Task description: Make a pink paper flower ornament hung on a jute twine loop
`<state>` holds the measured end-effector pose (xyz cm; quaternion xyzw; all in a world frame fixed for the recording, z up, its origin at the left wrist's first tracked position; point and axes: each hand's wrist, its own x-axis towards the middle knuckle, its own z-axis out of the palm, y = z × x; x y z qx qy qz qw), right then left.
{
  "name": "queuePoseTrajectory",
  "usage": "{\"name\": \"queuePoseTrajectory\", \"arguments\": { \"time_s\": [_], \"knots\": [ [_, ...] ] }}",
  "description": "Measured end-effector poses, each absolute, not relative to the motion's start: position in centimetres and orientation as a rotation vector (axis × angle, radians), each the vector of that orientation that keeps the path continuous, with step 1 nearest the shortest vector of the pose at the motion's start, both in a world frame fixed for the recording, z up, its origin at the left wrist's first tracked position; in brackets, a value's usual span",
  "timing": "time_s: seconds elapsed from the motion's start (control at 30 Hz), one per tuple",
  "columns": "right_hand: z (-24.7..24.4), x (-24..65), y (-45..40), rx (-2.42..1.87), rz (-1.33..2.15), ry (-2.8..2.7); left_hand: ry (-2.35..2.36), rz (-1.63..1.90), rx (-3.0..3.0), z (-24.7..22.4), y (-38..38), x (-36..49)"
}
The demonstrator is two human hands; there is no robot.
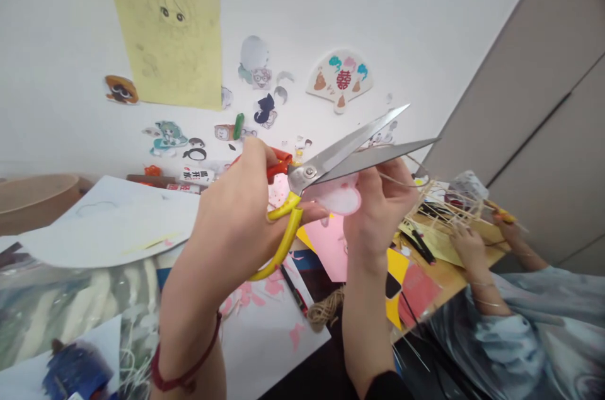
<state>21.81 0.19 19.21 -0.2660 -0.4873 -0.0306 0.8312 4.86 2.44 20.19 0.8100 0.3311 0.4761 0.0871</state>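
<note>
My left hand (241, 211) is wrapped round a pair of scissors (309, 171) with one red and one yellow handle. The blades are parted and point up to the right, in front of my right hand (378, 205). With its fingers pinched, the right hand holds a thin brown string (420, 184), which curves out beyond the fingertips near the lower blade. A pink paper cutout (344, 197) with a rounded edge shows beside the right fingers, under the blades. I cannot tell whether the right hand grips the cutout too.
Pink scraps lie on white paper (302, 315) below, beside a twine ball (326, 308). A large white fan shape (108, 217) is at left. A co-worker's hands (467, 245) work by thin sticks (444, 205) at right. The wall (278, 3) stands close behind.
</note>
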Motion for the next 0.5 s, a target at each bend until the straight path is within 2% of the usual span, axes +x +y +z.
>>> {"name": "queuePoseTrajectory", "arguments": {
  "time_s": [0.27, 0.5],
  "knots": [
    [18.82, 21.86, 0.39, -0.564, -0.235, -1.045, 0.975, 1.316, 2.466, 20.31, 2.57, 5.38],
    [18.88, 22.04, -0.07, -0.458, -0.132, -1.146, 0.916, 1.245, 2.395, 20.48, 2.51, 5.27]
  ]
}}
